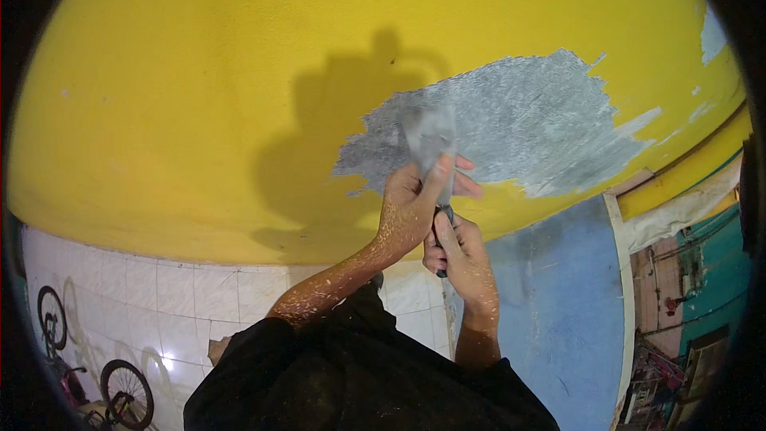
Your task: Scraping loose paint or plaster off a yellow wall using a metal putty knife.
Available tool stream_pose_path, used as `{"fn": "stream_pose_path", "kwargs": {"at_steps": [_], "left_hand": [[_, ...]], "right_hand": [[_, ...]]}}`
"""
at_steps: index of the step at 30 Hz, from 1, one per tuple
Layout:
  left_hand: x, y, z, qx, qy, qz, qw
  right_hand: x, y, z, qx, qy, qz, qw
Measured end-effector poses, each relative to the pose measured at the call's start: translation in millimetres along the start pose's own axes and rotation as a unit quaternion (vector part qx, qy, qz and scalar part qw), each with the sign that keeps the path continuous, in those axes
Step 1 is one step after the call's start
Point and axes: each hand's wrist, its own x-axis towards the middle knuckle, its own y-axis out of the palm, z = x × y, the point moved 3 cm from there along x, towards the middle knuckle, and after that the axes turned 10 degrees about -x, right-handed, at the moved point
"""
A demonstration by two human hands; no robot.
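Note:
My right hand (pixel 464 257) grips the dark handle of a scraper (pixel 441 192) with a wide, flat metal blade. My left hand (pixel 410 207) holds the same tool higher up, its thumb lying on the blade and its fingers passing behind. The blade is blurred and points up in front of a bare grey patch (pixel 538 120) with ragged edges. Around that patch lies the yellow paint of a wall (pixel 179 102). I cannot tell whether the blade's edge touches the wall. Pale flakes cling to both forearms.
Marbled white tiles (pixel 179 287) run below the wall at left, with bicycle wheels (pixel 127 395) at the far lower left. A blue painted surface (pixel 550 311) lies at right, bordered by a pale frame (pixel 623 275). Beyond it is cluttered stuff (pixel 658 371).

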Motion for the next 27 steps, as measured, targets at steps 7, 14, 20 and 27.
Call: {"fn": "stream_pose_path", "kwargs": {"at_steps": [7, 14, 20, 27], "left_hand": [[2, 15, -5, -0.108, -0.033, -0.147, 0.983], [8, 17, -18, -0.162, -0.033, -0.152, 0.974], [13, 11, -19, -0.117, -0.040, -0.148, 0.981], [20, 12, -23, -0.109, -0.049, -0.155, 0.981]], "right_hand": [[-16, -6, -2, 0.030, 0.042, -0.040, 0.998], [-19, 2, 15, 0.077, 0.076, -0.079, 0.991], [-15, 6, 15, 0.061, 0.081, -0.105, 0.989], [-3, 6, 28, 0.080, 0.080, -0.093, 0.989]]}}
